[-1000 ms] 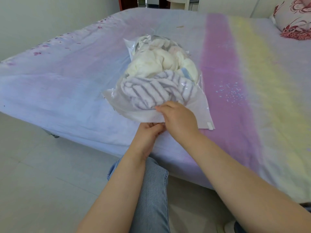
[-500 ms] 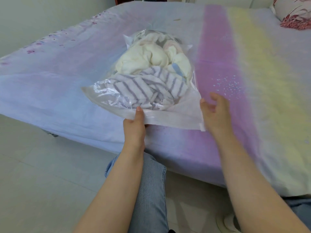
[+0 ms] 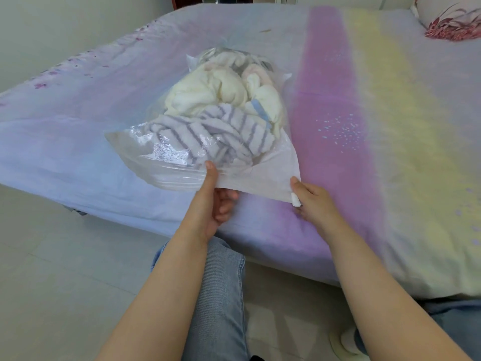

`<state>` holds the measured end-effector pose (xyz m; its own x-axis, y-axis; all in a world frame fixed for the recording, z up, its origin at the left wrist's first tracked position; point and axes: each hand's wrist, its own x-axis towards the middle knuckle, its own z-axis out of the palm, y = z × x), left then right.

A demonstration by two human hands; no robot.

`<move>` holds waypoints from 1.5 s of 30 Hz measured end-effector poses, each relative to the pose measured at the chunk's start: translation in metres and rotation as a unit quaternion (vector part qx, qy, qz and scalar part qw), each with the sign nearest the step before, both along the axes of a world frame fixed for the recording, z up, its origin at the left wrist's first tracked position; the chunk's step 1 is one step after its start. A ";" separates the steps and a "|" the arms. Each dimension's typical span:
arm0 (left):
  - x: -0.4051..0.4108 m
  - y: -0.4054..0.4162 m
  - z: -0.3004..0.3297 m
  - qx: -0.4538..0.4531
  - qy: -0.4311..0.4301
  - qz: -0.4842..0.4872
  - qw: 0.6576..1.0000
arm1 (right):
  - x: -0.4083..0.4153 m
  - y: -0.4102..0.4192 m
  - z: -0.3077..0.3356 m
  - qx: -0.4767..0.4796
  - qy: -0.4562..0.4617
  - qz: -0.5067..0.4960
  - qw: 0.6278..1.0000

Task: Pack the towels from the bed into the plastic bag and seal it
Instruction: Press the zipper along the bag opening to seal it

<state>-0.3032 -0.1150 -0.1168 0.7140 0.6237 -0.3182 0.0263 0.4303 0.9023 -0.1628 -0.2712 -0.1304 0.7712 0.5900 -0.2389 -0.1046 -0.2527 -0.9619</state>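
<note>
Hands pinching plastic bag (image 3: 263, 175) mouth edge.
Left hand (image 3: 213, 207): thumb on top, fingers under. Right hand (image 3: 312, 204) nips corner by slider; towels (image 3: 221, 121) beyond grips.

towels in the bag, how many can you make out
3 at least: a striped towel nearest the opening, a cream towel behind it, and a pink-tinged towel at the far end. More may be hidden in the plastic bag.

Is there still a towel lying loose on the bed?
No, the striped towel and cream towels are all inside the plastic bag on the bed.
</note>
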 end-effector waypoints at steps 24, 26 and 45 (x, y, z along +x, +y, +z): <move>0.069 -0.073 -0.003 0.012 0.026 -0.132 0.991 | -0.002 0.003 0.001 0.145 0.110 -0.054 0.982; 0.069 -0.072 -0.002 0.008 0.011 -0.101 0.995 | -0.003 0.009 0.004 0.153 0.101 -0.053 0.982; 0.067 -0.069 0.004 0.006 0.015 -0.068 0.998 | -0.012 0.015 0.006 0.183 0.097 -0.066 0.976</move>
